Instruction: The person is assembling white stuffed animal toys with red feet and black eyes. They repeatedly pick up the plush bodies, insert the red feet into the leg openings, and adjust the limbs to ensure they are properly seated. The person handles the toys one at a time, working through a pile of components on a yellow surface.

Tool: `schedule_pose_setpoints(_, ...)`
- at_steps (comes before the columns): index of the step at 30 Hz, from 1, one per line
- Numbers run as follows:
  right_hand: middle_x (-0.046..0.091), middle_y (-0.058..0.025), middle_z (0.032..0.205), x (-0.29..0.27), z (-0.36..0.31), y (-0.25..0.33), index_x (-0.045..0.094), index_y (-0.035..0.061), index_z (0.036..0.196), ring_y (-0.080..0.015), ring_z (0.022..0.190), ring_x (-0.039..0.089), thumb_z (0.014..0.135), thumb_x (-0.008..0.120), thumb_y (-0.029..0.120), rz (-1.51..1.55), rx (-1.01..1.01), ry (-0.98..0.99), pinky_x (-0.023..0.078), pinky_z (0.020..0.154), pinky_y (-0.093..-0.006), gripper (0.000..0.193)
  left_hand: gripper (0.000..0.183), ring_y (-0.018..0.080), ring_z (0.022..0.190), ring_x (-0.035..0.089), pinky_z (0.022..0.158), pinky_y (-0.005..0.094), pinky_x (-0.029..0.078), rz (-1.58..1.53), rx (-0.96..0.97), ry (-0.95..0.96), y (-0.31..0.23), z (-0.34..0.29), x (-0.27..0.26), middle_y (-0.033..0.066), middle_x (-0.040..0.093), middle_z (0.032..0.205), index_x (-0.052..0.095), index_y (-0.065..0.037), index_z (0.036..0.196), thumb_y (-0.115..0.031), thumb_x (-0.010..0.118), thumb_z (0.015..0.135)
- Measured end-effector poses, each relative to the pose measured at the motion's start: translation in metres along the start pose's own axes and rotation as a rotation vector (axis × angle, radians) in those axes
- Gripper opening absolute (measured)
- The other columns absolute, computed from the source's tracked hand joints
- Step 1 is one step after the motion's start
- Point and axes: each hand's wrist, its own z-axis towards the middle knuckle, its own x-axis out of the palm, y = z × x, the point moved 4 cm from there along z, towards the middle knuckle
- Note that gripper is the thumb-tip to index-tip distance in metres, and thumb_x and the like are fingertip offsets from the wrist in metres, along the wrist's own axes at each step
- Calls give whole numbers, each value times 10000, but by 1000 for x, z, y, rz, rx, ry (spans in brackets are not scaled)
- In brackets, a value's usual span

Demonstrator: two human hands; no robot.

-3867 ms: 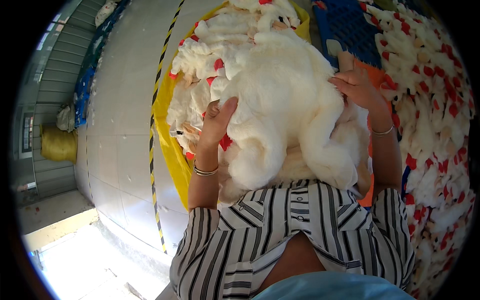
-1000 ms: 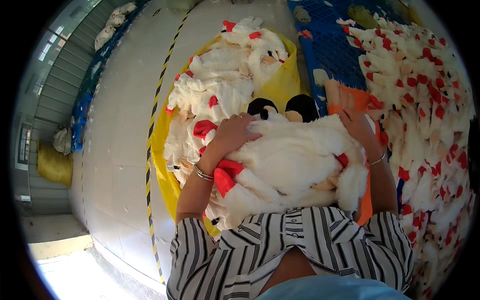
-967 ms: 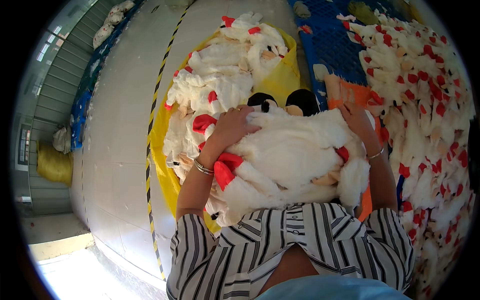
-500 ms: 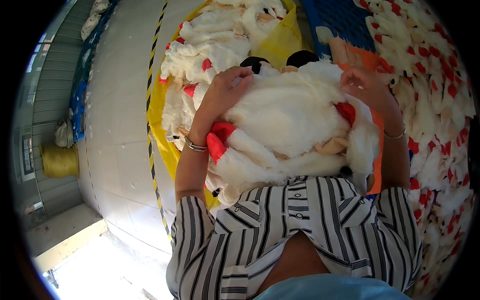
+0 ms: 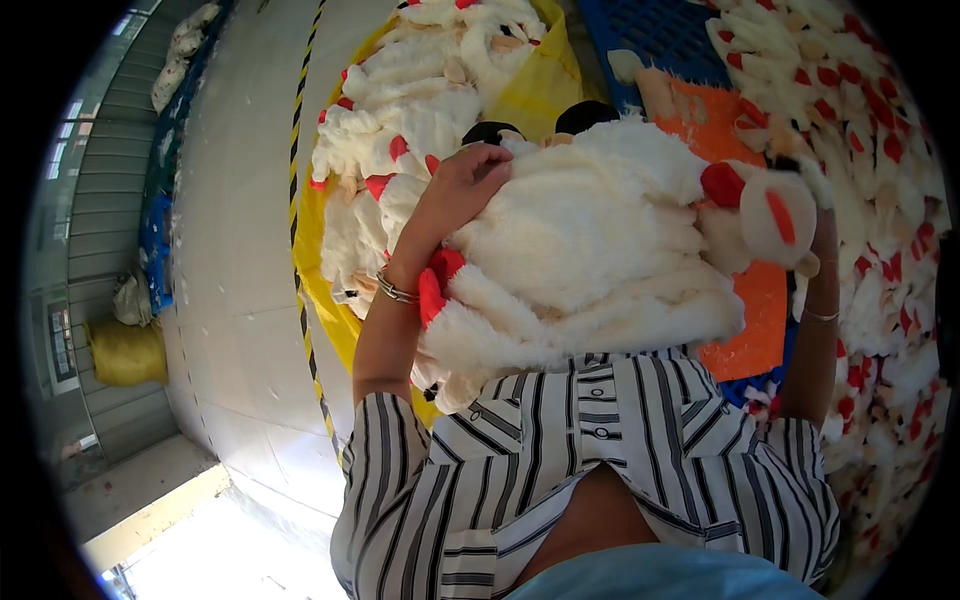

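The white plush skin (image 5: 590, 240) was spread by the striped shirt (image 5: 655, 430), left hand (image 5: 462, 192) curled at its upper left edge (couldn't tell if gripping), right hand hidden behind a raised plush piece (image 5: 772, 215), so no idea there. Similar skins (image 5: 405, 135) were already heaped on yellow sheeting (image 5: 545, 85), with loads of loose pieces (image 5: 890, 200) at right.

1. A soft-toy workshop: white plush toy skins (image 5: 880, 290) lie heaped in bulk.
2. Black-and-yellow hazard tape (image 5: 294, 190) lines the pale floor (image 5: 235, 240).
3. Blue plastic pallet (image 5: 655, 35), ribbed wall panels (image 5: 108, 190).
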Motion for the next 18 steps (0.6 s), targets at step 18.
schedule_pose_setpoints(18, 664, -25, 975, 162, 145, 334, 581, 41, 1184, -107, 883, 580, 912, 637, 135, 721, -576, 168, 474, 790, -266, 293, 408, 140, 974, 566, 823, 291, 466, -298, 58, -220, -71, 23, -4, 38, 607, 1028, 566, -16, 1155, -296, 681, 881)
